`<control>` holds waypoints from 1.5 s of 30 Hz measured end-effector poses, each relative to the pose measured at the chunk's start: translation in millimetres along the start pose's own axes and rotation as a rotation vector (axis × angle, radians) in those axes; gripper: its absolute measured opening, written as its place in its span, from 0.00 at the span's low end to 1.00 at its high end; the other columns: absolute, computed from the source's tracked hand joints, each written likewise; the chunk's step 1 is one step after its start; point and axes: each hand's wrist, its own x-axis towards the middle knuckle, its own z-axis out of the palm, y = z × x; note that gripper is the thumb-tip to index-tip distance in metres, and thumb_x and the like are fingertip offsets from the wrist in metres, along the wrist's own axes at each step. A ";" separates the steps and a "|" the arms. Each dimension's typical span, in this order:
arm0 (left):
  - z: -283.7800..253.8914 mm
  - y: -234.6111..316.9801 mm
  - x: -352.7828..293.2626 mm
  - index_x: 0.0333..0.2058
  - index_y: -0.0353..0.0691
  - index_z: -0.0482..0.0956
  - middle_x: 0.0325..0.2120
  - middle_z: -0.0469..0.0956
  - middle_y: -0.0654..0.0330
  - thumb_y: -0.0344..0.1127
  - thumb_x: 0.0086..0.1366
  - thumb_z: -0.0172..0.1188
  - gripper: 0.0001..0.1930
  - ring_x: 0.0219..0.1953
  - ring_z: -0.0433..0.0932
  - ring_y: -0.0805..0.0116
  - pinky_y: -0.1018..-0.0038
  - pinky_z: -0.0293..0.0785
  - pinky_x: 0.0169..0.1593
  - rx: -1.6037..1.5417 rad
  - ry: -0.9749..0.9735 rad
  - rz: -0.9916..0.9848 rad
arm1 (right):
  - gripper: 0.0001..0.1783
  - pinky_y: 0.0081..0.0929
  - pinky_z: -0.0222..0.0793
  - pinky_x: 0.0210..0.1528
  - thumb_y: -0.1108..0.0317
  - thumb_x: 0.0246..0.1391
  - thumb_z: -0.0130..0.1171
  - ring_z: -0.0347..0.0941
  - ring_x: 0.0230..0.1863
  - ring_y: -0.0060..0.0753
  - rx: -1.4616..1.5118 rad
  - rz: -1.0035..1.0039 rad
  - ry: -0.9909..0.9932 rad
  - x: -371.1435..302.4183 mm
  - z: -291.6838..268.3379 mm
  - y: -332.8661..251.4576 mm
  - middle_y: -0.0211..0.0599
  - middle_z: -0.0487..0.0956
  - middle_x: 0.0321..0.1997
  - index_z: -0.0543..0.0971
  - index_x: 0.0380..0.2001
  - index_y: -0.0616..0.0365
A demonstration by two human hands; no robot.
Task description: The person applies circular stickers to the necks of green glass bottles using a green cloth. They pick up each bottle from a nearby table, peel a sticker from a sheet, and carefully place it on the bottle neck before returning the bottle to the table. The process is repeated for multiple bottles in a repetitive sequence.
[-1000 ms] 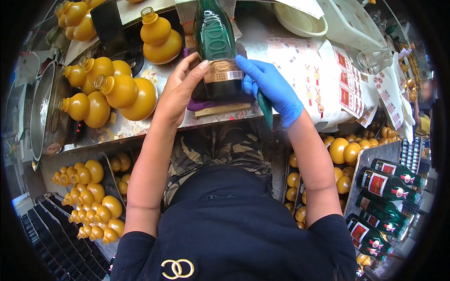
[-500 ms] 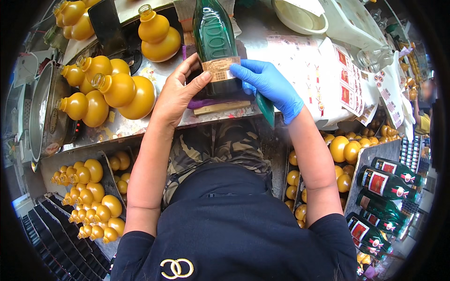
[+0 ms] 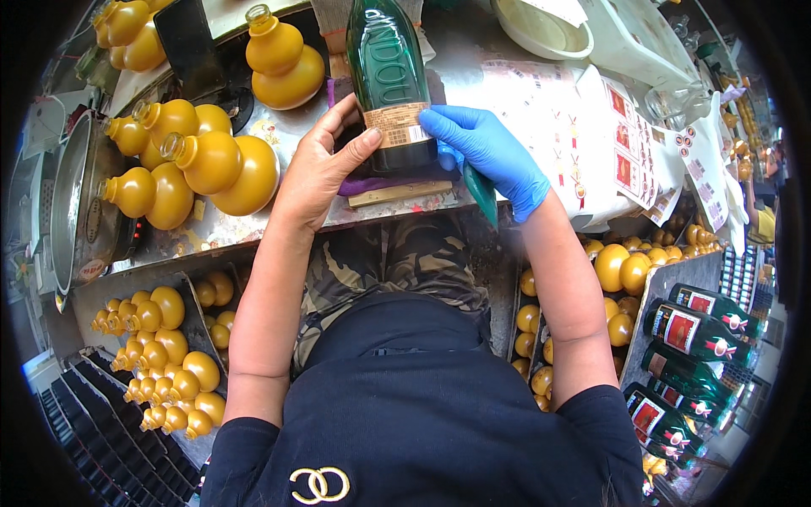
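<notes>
A green glass bottle (image 3: 390, 63) with raised lettering lies on the bench in front of me, its neck pointing away. A tan paper label (image 3: 393, 125) wraps its lower part. My left hand (image 3: 334, 156), bare, grips the bottle's left side, with the thumb on the label's left edge. My right hand (image 3: 490, 152) wears a blue glove and presses a fingertip on the label's right edge. A flat green scraper (image 3: 481, 196) sticks out below this hand, held in its curled fingers. Under the bottle are a purple cloth (image 3: 359, 186) and a wooden strip (image 3: 400, 193).
Several yellow gourd-shaped bottles (image 3: 245, 173) stand to the left, near a round metal pan (image 3: 72, 203). Printed label sheets (image 3: 621, 139) cover the right of the bench, below a white basin (image 3: 545, 34). Crates of yellow bottles flank my legs; labelled green bottles (image 3: 676, 329) lie at right.
The bottle has turned very slightly, and its label and lettering sit a little further right. My right hand has shifted slightly to the right. My left hand keeps its grip.
</notes>
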 end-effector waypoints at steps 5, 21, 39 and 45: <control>-0.5 -1.0 1.0 0.63 0.28 0.58 0.58 0.67 0.48 0.39 0.60 0.67 0.39 0.61 0.65 0.63 0.71 0.58 0.64 -0.003 -0.004 -0.002 | 0.28 0.15 0.62 0.26 0.48 0.56 0.61 0.65 0.23 0.14 0.005 0.010 -0.018 0.7 -1.6 -0.2 0.24 0.73 0.23 0.80 0.47 0.62; 4.0 3.5 2.8 0.62 0.29 0.58 0.56 0.68 0.51 0.39 0.62 0.63 0.36 0.58 0.66 0.65 0.72 0.60 0.62 -0.118 0.034 -0.026 | 0.26 0.20 0.69 0.34 0.46 0.60 0.54 0.71 0.30 0.21 0.889 0.009 -0.104 7.2 -31.7 51.0 0.30 0.77 0.28 0.80 0.40 0.61; 13.1 3.3 5.6 0.61 0.32 0.61 0.52 0.71 0.55 0.41 0.60 0.65 0.35 0.53 0.69 0.70 0.74 0.63 0.59 0.097 0.049 -0.016 | 0.20 0.22 0.72 0.41 0.66 0.54 0.62 0.73 0.39 0.24 0.220 -0.287 0.374 -26.9 27.7 11.0 0.38 0.77 0.39 0.69 0.45 0.64; 12.6 2.2 5.4 0.61 0.31 0.61 0.53 0.70 0.55 0.41 0.59 0.65 0.35 0.54 0.68 0.69 0.74 0.62 0.60 0.067 0.043 -0.029 | 0.21 0.21 0.72 0.40 0.65 0.53 0.62 0.73 0.38 0.22 0.414 -0.231 0.370 -22.1 23.8 23.1 0.37 0.76 0.39 0.70 0.46 0.64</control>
